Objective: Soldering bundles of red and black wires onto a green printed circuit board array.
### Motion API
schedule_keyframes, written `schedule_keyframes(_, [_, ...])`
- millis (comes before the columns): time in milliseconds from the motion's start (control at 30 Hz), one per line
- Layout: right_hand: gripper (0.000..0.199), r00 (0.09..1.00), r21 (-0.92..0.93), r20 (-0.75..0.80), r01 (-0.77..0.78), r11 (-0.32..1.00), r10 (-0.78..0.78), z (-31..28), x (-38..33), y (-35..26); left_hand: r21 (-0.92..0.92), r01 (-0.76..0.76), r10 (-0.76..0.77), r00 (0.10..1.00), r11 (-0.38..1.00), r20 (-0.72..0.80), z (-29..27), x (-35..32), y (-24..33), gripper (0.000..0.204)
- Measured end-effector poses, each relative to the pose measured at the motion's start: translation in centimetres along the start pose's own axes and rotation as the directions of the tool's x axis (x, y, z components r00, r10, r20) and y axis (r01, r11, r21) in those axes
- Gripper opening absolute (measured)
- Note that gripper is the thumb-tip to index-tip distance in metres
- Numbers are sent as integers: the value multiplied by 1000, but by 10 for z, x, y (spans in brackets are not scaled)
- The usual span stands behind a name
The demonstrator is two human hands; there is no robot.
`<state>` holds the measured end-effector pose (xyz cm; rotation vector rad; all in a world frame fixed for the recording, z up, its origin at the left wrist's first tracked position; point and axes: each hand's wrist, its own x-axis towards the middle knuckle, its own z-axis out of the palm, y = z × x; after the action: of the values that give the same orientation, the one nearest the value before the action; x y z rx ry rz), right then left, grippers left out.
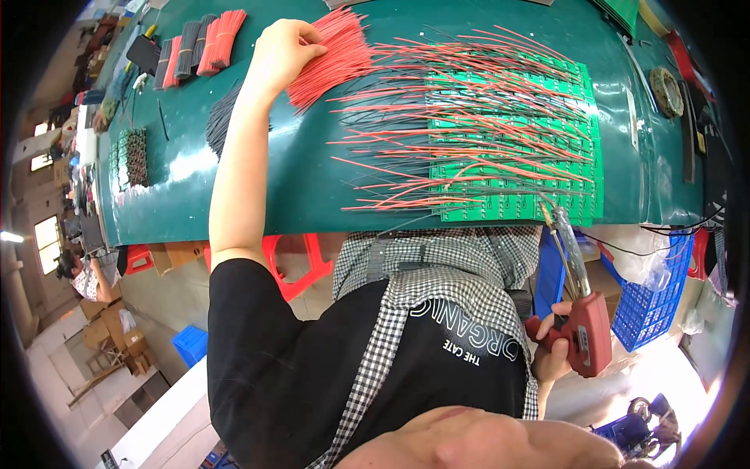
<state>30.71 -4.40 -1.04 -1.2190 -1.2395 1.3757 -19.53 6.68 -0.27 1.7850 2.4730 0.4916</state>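
The loose bundle of thin red insulated wires lies on the dark green worktop, and the left hand rests on its near end with fingers curled down over the strands, pinching at a few as if to separate them from the pile; the arm is stretched far out, since the bundle sits toward the far side of the bench. Just to the right of that hand, many red and black wires fan out sideways from rows of green printed circuit boards, laid flat side by side so the wire tails all point the same way. The right hand is held low, off the bench edge near the lap, closed round the red pistol grip of a soldering gun whose long tip angles up toward the nearest boards, kept clear of them. Beyond the left hand, tied bundles of red and black wires lie in a row as stock.
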Motion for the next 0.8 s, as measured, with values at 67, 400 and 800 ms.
schedule_keyframes(67, [72, 1000, 6, 9, 0, 1000, 0, 0, 0, 2, -58, 44, -39, 996, 997, 86, -1, 4, -8, 19])
schedule_keyframes(400, [73, 999, 22, 30, 13, 1000, -14, 1, 2, 2, -708, -6, -32, 999, 706, -40, -22, -19, -21, 21])
schedule_keyframes(800, [66, 1000, 36, 5, 30, 999, -30, -5, 1, 1, -898, 42, -214, 975, 438, -59, 18, -124, 15, 11])
